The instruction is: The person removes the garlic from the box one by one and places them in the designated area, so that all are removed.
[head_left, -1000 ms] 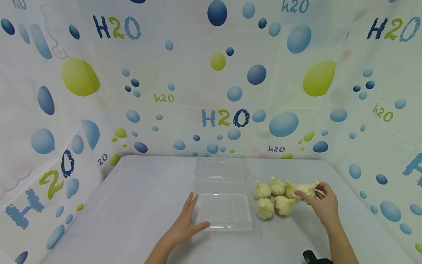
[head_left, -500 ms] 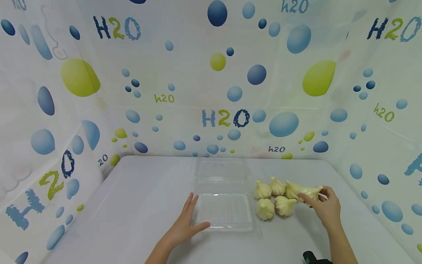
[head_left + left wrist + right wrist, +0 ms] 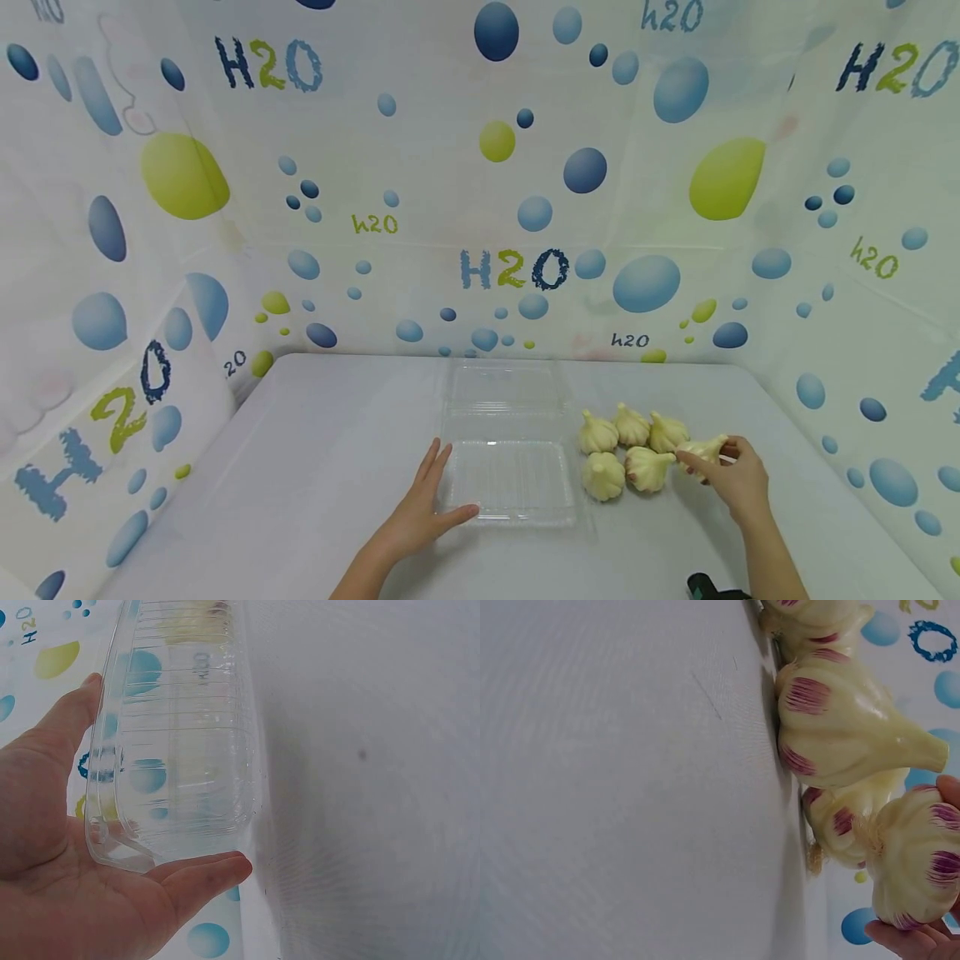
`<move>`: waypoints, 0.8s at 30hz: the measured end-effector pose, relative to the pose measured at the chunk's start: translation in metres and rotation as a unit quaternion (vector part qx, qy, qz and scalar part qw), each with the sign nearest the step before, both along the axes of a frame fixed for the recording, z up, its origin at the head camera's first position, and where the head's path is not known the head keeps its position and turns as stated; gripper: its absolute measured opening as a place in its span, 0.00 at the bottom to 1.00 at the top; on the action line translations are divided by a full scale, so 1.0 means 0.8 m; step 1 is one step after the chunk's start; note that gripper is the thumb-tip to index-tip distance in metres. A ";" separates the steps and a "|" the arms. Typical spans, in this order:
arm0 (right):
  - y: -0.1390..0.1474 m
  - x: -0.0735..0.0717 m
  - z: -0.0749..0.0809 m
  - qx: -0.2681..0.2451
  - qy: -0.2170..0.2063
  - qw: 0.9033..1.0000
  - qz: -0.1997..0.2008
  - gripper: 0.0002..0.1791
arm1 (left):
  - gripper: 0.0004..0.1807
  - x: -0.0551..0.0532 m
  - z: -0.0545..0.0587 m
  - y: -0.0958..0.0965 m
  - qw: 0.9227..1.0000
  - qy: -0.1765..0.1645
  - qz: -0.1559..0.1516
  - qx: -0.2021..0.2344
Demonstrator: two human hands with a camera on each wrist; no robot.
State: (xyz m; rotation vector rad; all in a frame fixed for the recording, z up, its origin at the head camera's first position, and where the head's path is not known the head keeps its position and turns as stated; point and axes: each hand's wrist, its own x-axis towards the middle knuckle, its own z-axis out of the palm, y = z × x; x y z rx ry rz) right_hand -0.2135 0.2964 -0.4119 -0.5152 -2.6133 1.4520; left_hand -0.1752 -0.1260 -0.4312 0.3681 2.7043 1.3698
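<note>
My right hand [image 3: 741, 479] pinches a garlic bulb [image 3: 699, 457] between thumb and fingers, its neck pointing right in the head view. In the right wrist view this bulb [image 3: 915, 859], pale with purple streaks and a rooty base, is off the table beside the others. Several more garlic bulbs [image 3: 603, 476] lie in two rows just left of it. A clear plastic clamshell box lies opened flat, its base [image 3: 513, 483] nearer and its lid [image 3: 501, 387] behind. My left hand [image 3: 420, 512], fingers spread and straight, rests at the base's left side; the left wrist view shows the box corner [image 3: 124, 851] between thumb and fingers.
The white table [image 3: 300, 467] runs back to a curtain [image 3: 420, 167] printed with blue and green dots and H2O lettering, which also hangs on both sides. A dark object [image 3: 708, 587] shows at the bottom edge, near the right forearm.
The held garlic bulb has come nearer, away from the back-right bulb it overlapped, which now shows separately. My right hand shifted slightly right, then back left. The left hand stayed still.
</note>
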 end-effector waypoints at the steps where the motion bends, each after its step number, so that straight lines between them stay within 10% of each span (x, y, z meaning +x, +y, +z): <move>1: 0.000 0.000 -0.002 0.001 -0.002 1.000 0.001 0.47 | 0.52 0.000 0.000 0.000 1.000 0.000 0.000 0.000; 24: -0.001 -0.010 -0.012 0.028 -0.032 0.999 0.034 0.41 | 0.52 0.000 0.001 0.000 1.000 -0.004 -0.001 0.005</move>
